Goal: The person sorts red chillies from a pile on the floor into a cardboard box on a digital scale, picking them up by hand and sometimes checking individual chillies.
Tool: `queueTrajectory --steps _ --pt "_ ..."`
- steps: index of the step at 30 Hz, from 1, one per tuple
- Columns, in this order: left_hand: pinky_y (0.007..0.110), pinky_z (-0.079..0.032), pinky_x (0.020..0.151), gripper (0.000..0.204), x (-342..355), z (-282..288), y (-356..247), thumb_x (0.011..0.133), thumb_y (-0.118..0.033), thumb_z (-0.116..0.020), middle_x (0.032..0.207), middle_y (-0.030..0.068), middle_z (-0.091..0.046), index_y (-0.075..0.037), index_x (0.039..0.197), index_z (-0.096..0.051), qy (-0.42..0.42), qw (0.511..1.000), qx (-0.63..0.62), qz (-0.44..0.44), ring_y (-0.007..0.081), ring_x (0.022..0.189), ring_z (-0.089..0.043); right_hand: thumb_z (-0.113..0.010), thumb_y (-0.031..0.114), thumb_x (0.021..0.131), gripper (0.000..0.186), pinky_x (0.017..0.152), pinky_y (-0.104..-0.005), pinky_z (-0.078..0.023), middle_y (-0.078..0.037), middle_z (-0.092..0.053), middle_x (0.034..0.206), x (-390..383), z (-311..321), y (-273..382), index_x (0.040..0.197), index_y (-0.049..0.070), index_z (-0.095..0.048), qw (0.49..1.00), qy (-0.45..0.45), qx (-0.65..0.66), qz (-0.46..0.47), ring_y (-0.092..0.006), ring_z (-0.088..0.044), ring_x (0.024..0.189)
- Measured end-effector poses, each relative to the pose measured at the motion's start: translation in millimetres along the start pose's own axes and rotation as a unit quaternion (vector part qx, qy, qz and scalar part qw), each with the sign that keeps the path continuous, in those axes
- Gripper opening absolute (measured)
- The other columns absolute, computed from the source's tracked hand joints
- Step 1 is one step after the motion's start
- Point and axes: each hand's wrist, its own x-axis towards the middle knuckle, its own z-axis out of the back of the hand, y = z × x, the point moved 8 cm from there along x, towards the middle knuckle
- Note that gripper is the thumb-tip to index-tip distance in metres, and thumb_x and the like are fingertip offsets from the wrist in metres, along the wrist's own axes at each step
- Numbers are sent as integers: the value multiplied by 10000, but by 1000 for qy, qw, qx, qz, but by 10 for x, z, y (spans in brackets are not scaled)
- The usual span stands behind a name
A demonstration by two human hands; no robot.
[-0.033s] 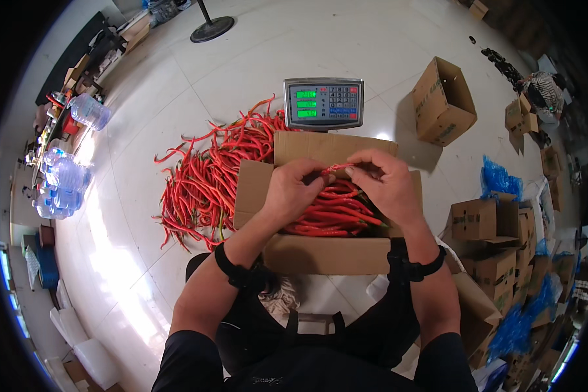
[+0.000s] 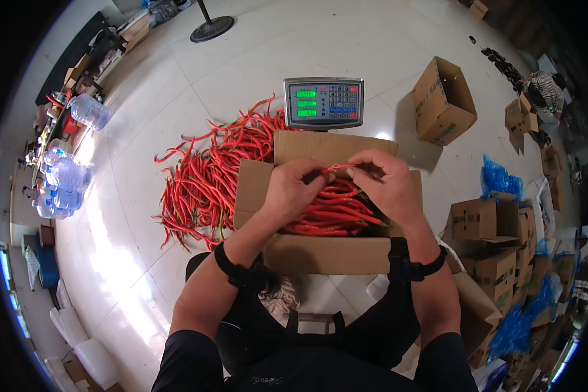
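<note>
Head camera looks down on both hands, and I see them meeting over an open brown cardboard box (image 2: 326, 251) that stands on the pale tiled floor (image 2: 255, 72) in front of the person. The left hand (image 2: 294, 189) and the right hand (image 2: 389, 183) hold between them one long thin red chili pepper (image 2: 338, 168). The fingers of both hands are closed, pinching this pepper at its two ends, so it stretches almost level between the fingertips, just above the box opening.

Inside the box lies a layer of the same red peppers (image 2: 333, 212), packed side by side and mostly running left to right. The far flap of the box (image 2: 333, 147) stands up behind the hands. On each wrist I see a black band.

To the left of the box, touching its side, a big loose heap of long red chili peppers (image 2: 206, 179) is spread on the floor. Just behind the box stands a grey electronic weighing scale with green lit displays (image 2: 323, 103). To the right, well apart, an empty open cardboard carton (image 2: 443, 99) lies tilted. More stacked brown cartons (image 2: 496, 251) with blue plastic bags (image 2: 500, 176) are at the right edge. Clear large water bottles (image 2: 62, 176) stand at the far left.
</note>
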Motion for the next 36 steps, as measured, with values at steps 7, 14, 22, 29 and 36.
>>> queueTrajectory --steps 7,14,22,29,36 --pt "268 -496 652 153 32 47 -67 770 -27 -718 810 71 -649 -28 923 -709 0 998 41 -58 146 731 -626 -647 -41 801 93 559 -212 -445 -22 -615 705 -54 90 34 889 -14 -635 981 3 -177 72 -38 -525 624" --pt "265 -493 659 155 44 33 -24 767 -35 -735 816 55 -645 -31 921 -714 35 999 15 -35 124 738 -614 -623 -70 795 76 563 -207 -449 -30 -619 743 -85 82 -16 860 -30 -619 992 14 -93 80 -52 -543 630" --pt "285 -493 670 166 41 -16 -103 796 -112 -746 792 84 -630 -6 911 -691 85 993 -65 -47 143 730 -605 -595 -86 799 70 510 -222 -443 -71 -634 728 -55 99 -229 823 -25 -620 981 25 190 -33 -83 -556 592" --pt "240 -491 646 160 10 42 129 836 -111 -723 837 32 -661 1 947 -693 109 984 -127 68 77 728 -587 -570 -16 854 64 516 -250 -446 -83 -633 741 -55 492 -114 855 -31 -632 964 -80 249 -51 -114 -560 603" --pt "199 -490 650 153 21 12 233 875 -63 -670 876 2 -646 -30 1024 -675 113 979 -164 41 56 729 -587 -598 59 857 154 606 -240 -437 -38 -611 727 -339 1449 -76 975 -35 -628 955 -97 -273 -70 -75 -525 664"
